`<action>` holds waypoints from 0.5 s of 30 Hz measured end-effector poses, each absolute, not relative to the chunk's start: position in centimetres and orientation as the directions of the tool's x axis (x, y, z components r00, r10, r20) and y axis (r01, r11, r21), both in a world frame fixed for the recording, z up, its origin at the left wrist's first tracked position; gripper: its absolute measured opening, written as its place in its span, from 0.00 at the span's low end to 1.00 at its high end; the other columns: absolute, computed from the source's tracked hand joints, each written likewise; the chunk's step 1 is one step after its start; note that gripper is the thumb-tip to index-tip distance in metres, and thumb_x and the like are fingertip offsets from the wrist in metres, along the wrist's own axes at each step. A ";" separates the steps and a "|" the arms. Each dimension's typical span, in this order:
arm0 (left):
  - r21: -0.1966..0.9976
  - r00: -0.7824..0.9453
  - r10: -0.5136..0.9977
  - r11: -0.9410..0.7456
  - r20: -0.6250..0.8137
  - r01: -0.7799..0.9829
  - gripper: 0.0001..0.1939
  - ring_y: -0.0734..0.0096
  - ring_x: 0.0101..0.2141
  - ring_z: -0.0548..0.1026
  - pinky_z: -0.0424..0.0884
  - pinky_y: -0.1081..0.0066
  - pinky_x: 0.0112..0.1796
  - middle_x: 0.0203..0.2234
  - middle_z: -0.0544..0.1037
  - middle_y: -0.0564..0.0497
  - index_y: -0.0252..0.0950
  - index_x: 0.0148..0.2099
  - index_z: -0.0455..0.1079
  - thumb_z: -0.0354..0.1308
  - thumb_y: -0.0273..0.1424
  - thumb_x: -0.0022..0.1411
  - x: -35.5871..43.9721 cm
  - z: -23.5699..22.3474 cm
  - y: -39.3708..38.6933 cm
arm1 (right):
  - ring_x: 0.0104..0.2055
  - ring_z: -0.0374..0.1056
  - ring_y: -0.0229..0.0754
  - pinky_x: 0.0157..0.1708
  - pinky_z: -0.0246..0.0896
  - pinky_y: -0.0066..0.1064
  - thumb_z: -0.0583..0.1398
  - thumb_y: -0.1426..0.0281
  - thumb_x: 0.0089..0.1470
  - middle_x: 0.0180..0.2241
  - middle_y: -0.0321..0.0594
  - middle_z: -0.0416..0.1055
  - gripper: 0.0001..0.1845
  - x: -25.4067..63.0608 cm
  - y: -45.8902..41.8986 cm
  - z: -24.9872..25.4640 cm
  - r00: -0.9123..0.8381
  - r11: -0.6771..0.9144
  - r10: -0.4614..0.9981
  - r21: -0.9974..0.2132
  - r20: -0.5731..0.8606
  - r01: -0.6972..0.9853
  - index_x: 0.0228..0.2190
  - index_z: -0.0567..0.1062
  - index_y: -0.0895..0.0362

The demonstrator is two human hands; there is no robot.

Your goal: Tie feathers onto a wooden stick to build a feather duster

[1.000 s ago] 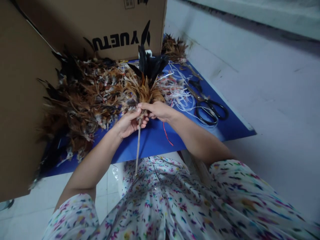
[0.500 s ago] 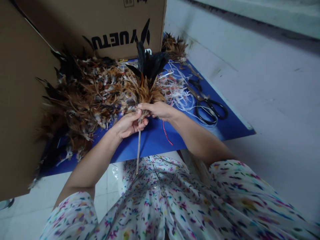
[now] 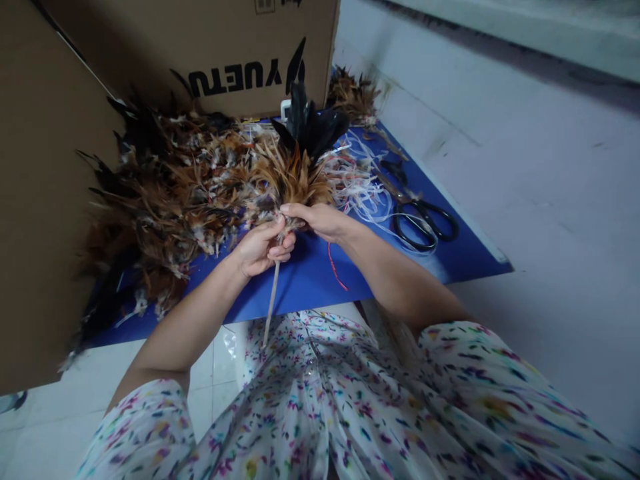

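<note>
Between my hands is a feather duster (image 3: 297, 170), brown feathers below and long black ones at its tip, bound around a thin stick (image 3: 271, 303) that slants down toward my lap. My left hand (image 3: 267, 247) is closed around the stick just under the feathers. Higher up, my right hand (image 3: 317, 219) pinches the base of the feathers, thumb laid across toward the left thumb. Its other fingers are partly hidden behind the bundle. A red string (image 3: 336, 268) hangs below my right hand onto the blue table (image 3: 310, 287).
A large heap of brown and black feathers (image 3: 175, 187) covers the table's left side. White plastic strips (image 3: 363, 190) and black-handled scissors (image 3: 425, 223) lie at right. Cardboard boxes (image 3: 240, 40) stand behind and at left; a wall (image 3: 500, 153) borders the right. Another feather bunch (image 3: 353, 97) sits at the back.
The duster has tilted slightly, its black tip shifting right and the stick's lower end swinging left. Both hands keep their hold; the whole view has shifted a little.
</note>
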State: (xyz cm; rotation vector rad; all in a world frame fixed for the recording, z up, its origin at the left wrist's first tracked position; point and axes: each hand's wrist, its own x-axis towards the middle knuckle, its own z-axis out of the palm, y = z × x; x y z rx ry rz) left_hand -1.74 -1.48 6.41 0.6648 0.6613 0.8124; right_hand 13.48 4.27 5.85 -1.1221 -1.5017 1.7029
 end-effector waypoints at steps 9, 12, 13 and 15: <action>0.744 0.528 0.804 0.525 -0.274 -0.414 0.14 0.87 0.11 0.53 0.49 0.85 0.13 0.17 0.64 0.56 0.31 0.35 0.65 0.45 0.32 0.70 -1.9 6.1 -1.1 | 0.27 0.60 0.33 0.28 0.51 0.28 0.63 0.56 0.46 0.23 0.34 0.68 0.18 13.1 4.1 5.4 -0.519 -0.142 0.847 -0.990 -0.117 -0.008 0.25 0.74 0.60; 0.745 0.509 0.811 0.523 -0.287 -0.413 0.13 0.87 0.11 0.52 0.48 0.85 0.13 0.17 0.64 0.56 0.32 0.33 0.63 0.47 0.32 0.70 -1.8 6.0 -1.1 | 0.28 0.62 0.34 0.27 0.53 0.28 0.61 0.57 0.51 0.25 0.36 0.70 0.17 12.9 4.4 5.0 -0.531 -0.116 0.840 -0.993 -0.107 0.017 0.28 0.75 0.59; 0.747 0.499 0.815 0.522 -0.294 -0.411 0.13 0.87 0.11 0.52 0.48 0.85 0.13 0.17 0.64 0.57 0.33 0.32 0.62 0.47 0.33 0.69 -1.7 6.0 -1.1 | 0.27 0.63 0.34 0.26 0.53 0.28 0.60 0.57 0.52 0.26 0.36 0.70 0.17 13.0 4.4 5.1 -0.527 -0.093 0.843 -0.994 -0.106 0.052 0.29 0.75 0.59; 0.751 0.479 0.821 0.521 -0.311 -0.406 0.13 0.88 0.11 0.52 0.48 0.85 0.13 0.18 0.64 0.57 0.33 0.32 0.61 0.48 0.33 0.69 -1.7 6.0 -1.1 | 0.27 0.64 0.36 0.25 0.54 0.29 0.57 0.55 0.55 0.27 0.39 0.72 0.19 13.3 4.4 5.7 -0.506 0.001 0.857 -0.984 -0.091 0.177 0.30 0.75 0.59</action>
